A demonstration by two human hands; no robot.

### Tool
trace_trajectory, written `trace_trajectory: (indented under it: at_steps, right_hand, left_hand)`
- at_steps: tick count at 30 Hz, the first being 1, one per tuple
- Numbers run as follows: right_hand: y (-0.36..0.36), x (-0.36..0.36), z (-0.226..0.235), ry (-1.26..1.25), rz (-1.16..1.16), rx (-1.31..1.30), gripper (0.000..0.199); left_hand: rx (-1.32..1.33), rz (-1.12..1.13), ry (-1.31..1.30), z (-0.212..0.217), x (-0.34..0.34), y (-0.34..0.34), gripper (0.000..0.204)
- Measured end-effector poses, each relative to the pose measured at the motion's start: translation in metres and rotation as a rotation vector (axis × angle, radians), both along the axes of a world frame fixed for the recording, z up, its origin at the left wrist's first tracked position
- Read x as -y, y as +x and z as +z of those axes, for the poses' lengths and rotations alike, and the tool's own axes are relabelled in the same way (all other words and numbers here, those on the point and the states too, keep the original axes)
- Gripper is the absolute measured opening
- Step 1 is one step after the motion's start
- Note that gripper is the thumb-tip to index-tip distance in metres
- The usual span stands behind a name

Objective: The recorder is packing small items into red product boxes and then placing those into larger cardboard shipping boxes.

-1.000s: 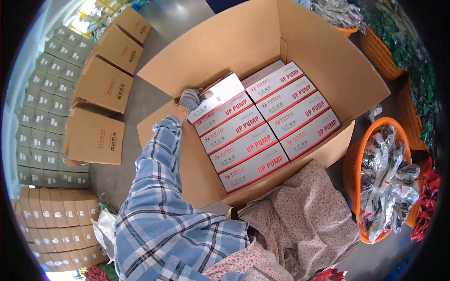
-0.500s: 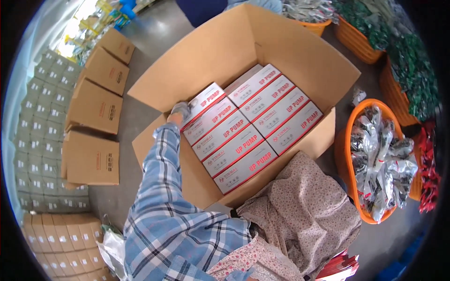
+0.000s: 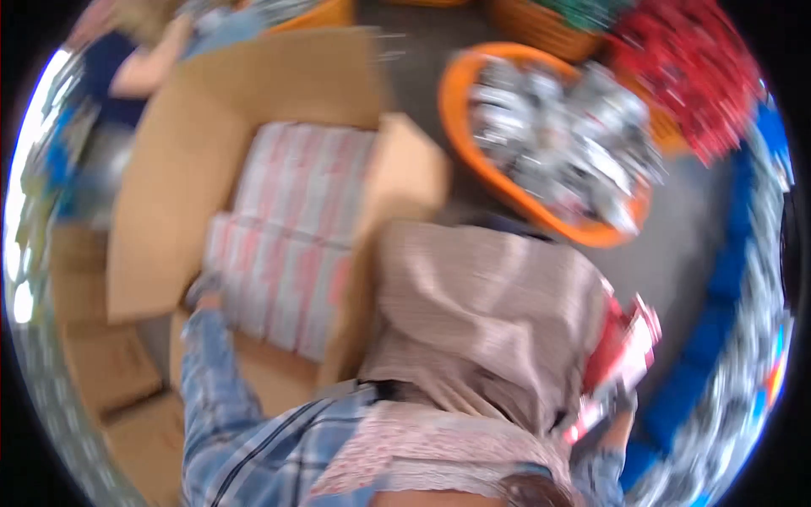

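Note:
Motion blur smears the whole head view. My left hand, in a grey glove, is at the near left inside edge of a large open carton, against the end of the rows of white boxes with red print. Its fingers are too smeared to read. At the lower right, my right hand is at a bundle of red-and-white flat cardboard pieces, touching or very near its lower end. Whether its fingers close on a piece, I cannot tell. Brown patterned cloth covers my lap between the two.
An orange basket of silvery bagged parts stands beyond my lap. Red bagged items are piled at the far right, with blue bins below. Brown cartons line the left. A person's arm shows behind the open carton.
The view has swung to the right, so the carton sits further left. My right hand has come into view beside the red-and-white pieces. My left hand stays at the carton's left side.

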State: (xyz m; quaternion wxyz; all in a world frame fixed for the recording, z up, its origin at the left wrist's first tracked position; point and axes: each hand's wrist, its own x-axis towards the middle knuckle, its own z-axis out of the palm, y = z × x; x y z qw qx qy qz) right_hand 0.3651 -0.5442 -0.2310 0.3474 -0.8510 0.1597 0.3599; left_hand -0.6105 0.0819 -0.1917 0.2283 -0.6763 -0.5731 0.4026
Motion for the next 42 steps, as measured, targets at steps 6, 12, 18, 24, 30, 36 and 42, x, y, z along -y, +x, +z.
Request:
trace_trajectory:
  at_steps: [6,12,18,24,30,36,42]
  right_hand:
    - [0.029,0.036,0.039,-0.073,-0.059,0.353,0.040]
    - [0.045,0.081,0.040,-0.070,-0.147,0.516,0.028]
    - [0.054,-0.064,0.191,0.825,-0.312,0.434,0.022]
    - [-0.085,-0.271,0.271,1.201,0.048,0.347,0.029]
    - [-0.139,-0.332,0.308,0.638,0.718,1.558,0.043]
    - [-0.126,-0.349,0.352,0.504,1.162,1.653,0.040]
    - [-0.122,-0.355,0.367,0.757,1.411,1.444,0.028]
  left_hand:
    - [0.408,-0.010,-0.156,0.002,-0.028,0.049,0.035]
    - [0.842,-0.236,-0.148,-0.043,-0.030,0.148,0.037]
    - [1.515,-0.309,0.022,0.044,0.000,0.364,0.042]
    - [2.532,0.606,-1.286,0.228,0.135,0.647,0.052]
    - [2.220,-0.390,-0.889,0.255,0.171,0.672,0.063]
    - [2.181,-0.135,-1.037,0.258,0.187,0.653,0.063]
    - [2.564,-0.350,-0.577,0.254,0.206,0.676,0.076]
